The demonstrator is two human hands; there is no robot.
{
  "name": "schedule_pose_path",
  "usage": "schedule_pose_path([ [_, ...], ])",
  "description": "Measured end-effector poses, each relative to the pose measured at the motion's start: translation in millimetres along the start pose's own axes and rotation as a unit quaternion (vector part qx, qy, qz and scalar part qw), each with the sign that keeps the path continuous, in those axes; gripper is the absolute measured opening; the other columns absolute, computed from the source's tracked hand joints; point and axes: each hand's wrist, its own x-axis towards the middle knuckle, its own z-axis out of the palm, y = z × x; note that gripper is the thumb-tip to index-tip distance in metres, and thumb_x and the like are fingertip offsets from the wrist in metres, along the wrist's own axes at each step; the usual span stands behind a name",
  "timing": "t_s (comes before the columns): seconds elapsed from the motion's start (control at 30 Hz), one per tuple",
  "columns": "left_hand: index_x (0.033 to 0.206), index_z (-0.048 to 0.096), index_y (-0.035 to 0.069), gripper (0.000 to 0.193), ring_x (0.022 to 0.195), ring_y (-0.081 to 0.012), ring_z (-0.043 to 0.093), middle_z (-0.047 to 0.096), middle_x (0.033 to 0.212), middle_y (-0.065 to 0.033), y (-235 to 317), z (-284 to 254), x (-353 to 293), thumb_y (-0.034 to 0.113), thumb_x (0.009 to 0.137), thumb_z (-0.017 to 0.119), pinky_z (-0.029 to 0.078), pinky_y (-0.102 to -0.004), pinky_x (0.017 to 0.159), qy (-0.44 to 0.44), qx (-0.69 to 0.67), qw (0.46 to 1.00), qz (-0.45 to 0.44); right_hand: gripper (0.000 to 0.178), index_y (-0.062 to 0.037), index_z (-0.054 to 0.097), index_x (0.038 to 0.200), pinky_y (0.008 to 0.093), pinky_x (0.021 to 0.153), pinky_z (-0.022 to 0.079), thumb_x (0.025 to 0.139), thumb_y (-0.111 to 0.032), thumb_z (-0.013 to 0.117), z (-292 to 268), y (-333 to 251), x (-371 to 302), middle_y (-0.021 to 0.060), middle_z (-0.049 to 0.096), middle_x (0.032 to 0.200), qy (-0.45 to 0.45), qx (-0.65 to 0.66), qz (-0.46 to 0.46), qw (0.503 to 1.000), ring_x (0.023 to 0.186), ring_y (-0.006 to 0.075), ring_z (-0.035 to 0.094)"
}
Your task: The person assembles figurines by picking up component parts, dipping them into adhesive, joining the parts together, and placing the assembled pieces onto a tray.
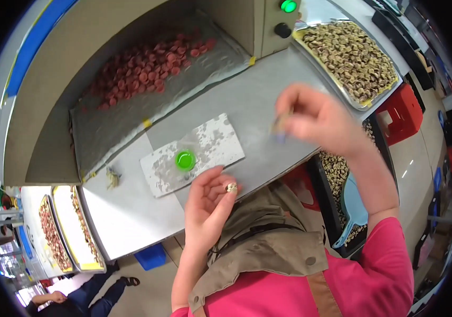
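My left hand [208, 203] is curled at the table's near edge. Between its thumb and fingertips sits a small cream piece with dark spots [231, 187]. My right hand [318, 119] is raised over the table to the right, its fingers pinched together and smeared by motion. At its fingertips is something small, yellowish and bluish, too blurred to name. Just beyond my left hand lies a pale, patchy rectangular slab [218, 134]. On it stands a small round bright green dish [185, 160].
Many reddish discs [144, 76] lie on a dark sheet inside the beige hood. At the far right stands a tray of small yellowish-brown pieces [352, 58]. A black bin with a blue scoop [354, 201] is below right. Lower left are more trays [78, 227] and another person.
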Motion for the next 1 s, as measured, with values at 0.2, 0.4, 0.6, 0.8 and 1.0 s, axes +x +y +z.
schedule_pose_path([
  [0.2, 0.131, 0.027, 0.002, 0.057, 0.099, -0.0149, 0.054, 0.052, 0.107, -0.0103, 0, 0, -6, -0.006, 0.081, 0.054, 0.044, -0.0268, 0.087, 0.001, -0.005, 1.000, 0.016, 0.022, -0.0030, 0.057, 0.102, 0.0261, 0.073, 0.044, 0.082, -0.012, 0.061, 71, 22, -2, 0.0023, 0.056, 0.089, -0.122, -0.055, 0.074, 0.988, 0.088, 0.0115, 0.055],
  [0.4, 0.131, 0.027, 0.002, 0.059, 0.098, -0.0149, 0.055, 0.053, 0.104, -0.0108, -7, -9, -9, -0.007, 0.079, 0.055, 0.046, -0.0270, 0.086, 0.008, 0.007, 1.000, 0.001, 0.016, -0.0021, 0.058, 0.094, 0.0290, 0.066, 0.044, 0.082, -0.012, 0.059, 87, 53, 0, 0.0077, 0.058, 0.086, -0.090, -0.217, -0.047, 0.971, 0.079, 0.0202, 0.056],
  [0.6, 0.129, 0.029, 0.002, 0.055, 0.091, -0.0155, 0.059, 0.055, 0.100, -0.0116, -3, -9, -6, -0.008, 0.081, 0.054, 0.048, -0.0292, 0.084, 0.000, -0.024, 1.000, 0.015, 0.017, -0.0008, 0.055, 0.091, 0.0222, 0.053, 0.042, 0.089, -0.018, 0.054, 63, 37, -3, 0.0027, 0.057, 0.074, 0.114, -0.125, 0.008, 0.986, 0.057, 0.0084, 0.050],
  [0.8, 0.123, 0.037, 0.001, 0.043, 0.092, -0.0177, 0.059, 0.057, 0.100, -0.0121, 5, -3, -4, -0.005, 0.084, 0.054, 0.048, -0.0298, 0.083, 0.000, -0.031, 0.999, 0.023, 0.023, -0.0008, 0.056, 0.095, 0.0225, 0.063, 0.043, 0.091, -0.023, 0.052, -16, 17, 36, 0.0033, 0.057, 0.079, 0.231, -0.309, -0.018, 0.922, 0.066, 0.0090, 0.052],
  [1.0, 0.104, 0.054, -0.002, 0.018, 0.091, -0.0183, 0.059, 0.057, 0.104, -0.0107, 15, -15, -22, 0.000, 0.086, 0.054, 0.048, -0.0323, 0.085, 0.028, -0.022, 0.999, -0.003, 0.024, -0.0007, 0.056, 0.107, 0.0250, 0.074, 0.045, 0.091, -0.017, 0.050, -40, 80, 72, 0.0055, 0.057, 0.090, 0.321, -0.415, -0.168, 0.835, 0.084, 0.0127, 0.056],
])
